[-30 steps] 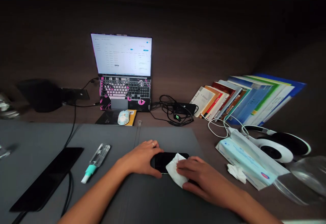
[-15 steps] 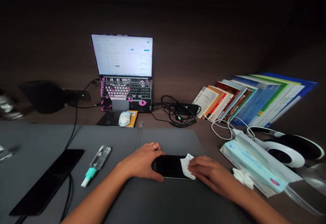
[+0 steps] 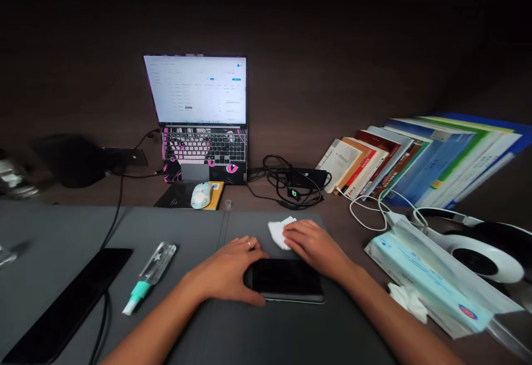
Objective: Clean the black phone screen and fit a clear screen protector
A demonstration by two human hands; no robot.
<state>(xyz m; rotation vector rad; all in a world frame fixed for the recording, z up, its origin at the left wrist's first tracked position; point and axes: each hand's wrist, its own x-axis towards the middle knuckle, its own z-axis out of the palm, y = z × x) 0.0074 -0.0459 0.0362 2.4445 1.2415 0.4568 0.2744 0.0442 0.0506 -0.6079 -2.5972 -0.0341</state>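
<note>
A black smartphone (image 3: 288, 277) lies flat, screen up, on the dark grey desk mat (image 3: 233, 332). My left hand (image 3: 230, 268), with a ring on one finger, grips the phone's left end between thumb and fingers. Just beyond the phone's far edge, my right hand (image 3: 311, 241) pinches a white tissue (image 3: 279, 233), which rests against the mat. To the left of my left hand lies a clear spray bottle (image 3: 158, 262) with a mint-green neck and white tip.
An open laptop (image 3: 203, 149) stands at the back, with a mouse (image 3: 201, 195) before it. Cables (image 3: 291, 196), books (image 3: 399, 160), headphones (image 3: 477, 254), a tissue pack (image 3: 428, 282) and a crumpled tissue (image 3: 408, 301) are to the right. A black flat device (image 3: 70, 304) lies left.
My right hand has moved the tissue from the phone's right part to the mat beyond the phone. My left hand stays on the phone's left end. The view has shifted slightly.
</note>
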